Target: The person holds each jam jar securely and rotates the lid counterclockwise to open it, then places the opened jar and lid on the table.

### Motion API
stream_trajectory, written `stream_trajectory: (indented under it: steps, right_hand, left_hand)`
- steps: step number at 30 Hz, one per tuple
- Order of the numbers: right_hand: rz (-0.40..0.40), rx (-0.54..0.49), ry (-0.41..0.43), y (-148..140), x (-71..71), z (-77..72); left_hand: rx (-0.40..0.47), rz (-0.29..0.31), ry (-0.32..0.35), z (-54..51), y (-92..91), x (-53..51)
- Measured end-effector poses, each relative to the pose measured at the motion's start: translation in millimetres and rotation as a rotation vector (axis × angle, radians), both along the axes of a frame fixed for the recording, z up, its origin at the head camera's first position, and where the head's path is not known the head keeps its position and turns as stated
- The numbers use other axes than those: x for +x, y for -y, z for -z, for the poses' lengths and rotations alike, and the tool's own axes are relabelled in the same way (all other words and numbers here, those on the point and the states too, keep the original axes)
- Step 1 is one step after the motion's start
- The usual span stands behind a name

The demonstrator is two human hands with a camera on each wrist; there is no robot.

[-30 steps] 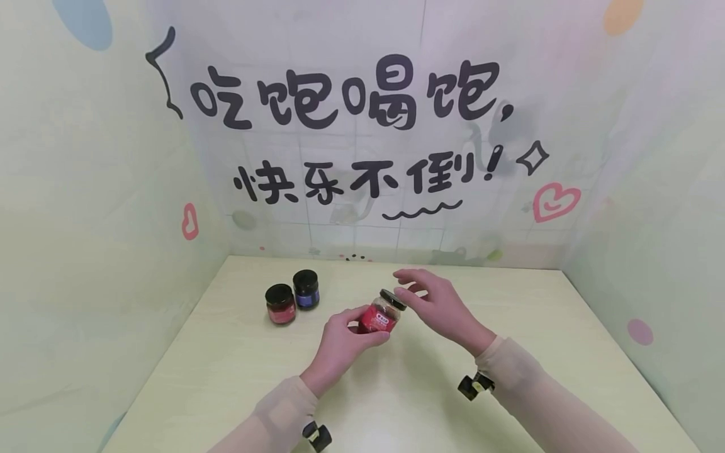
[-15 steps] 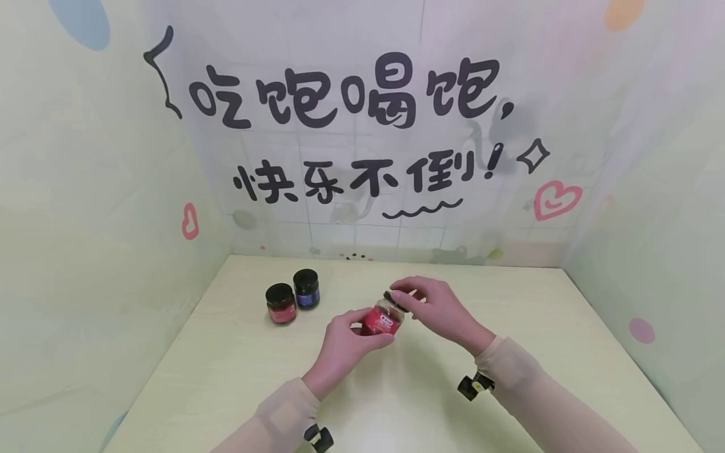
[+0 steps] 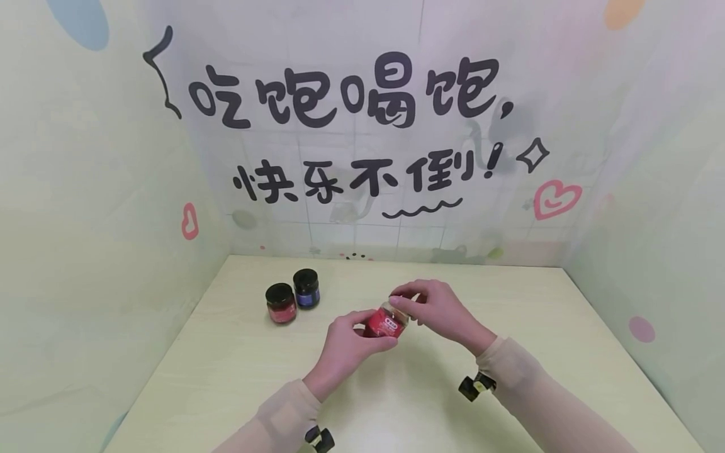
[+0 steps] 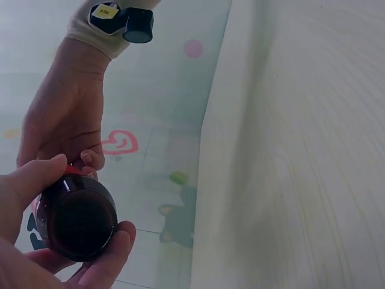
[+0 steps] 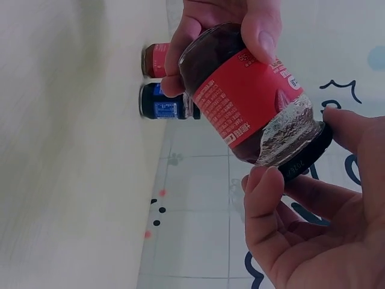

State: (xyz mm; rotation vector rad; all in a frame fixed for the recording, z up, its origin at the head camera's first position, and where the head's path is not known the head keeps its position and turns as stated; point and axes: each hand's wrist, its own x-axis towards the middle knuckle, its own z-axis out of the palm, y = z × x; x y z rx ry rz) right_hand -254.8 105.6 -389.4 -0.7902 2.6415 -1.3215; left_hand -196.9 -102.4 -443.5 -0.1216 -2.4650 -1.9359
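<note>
1. The right hand [image 3: 438, 309] has its fingers curled round the rim of a black lid [image 5: 304, 155], digits pressing it from opposite sides.
2. The lid sits on the mouth of the held jar [image 3: 387, 324], a glass one with a red label and dark contents; crinkled silvery wrap [image 5: 286, 129] shows at its neck, just beside the right fingertips.
3. The left hand [image 3: 345, 343] grips the jar's body, its thumb on one side and other fingers on the other, so the jar lies between the two hands, tilted, lid end toward the right fingers, raised above the table [image 3: 215, 377].
4. Well to the left of the left fingers, a second red jar [image 3: 281, 304] and a blue-labelled jar [image 3: 306, 289] stand upright, black-lidded, near each other.
5. Behind the wrists come pale sleeves [image 3: 544, 396], with a small black device at each wrist.
6. Beyond the fingertips, past the table's far edge, a pale wall panel carries dark Chinese lettering [image 3: 393, 94] and a pink heart [image 3: 557, 200].
</note>
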Motion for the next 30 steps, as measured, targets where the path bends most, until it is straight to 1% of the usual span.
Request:
stream_trajectory:
  steps: [5,11,18,30]
  right_hand:
    - [-0.014,-0.015,0.015,-1.0,-0.7,1.9]
    - [-0.030,-0.018,0.028,-0.7,0.2,3.2]
    - [-0.051,-0.026,0.010,-0.9,-0.6,4.3]
    - [-0.076,-0.019,0.016,-1.2,-2.9,7.6]
  left_hand:
    - [-0.002,0.003,0.008,1.0,0.0,0.0]
    - [-0.015,-0.009,0.007,3.1,-0.3,-1.1]
    - [-0.015,-0.006,0.008,4.2,-0.3,-0.9]
    - [-0.016,0.001,0.017,5.2,0.6,0.4]
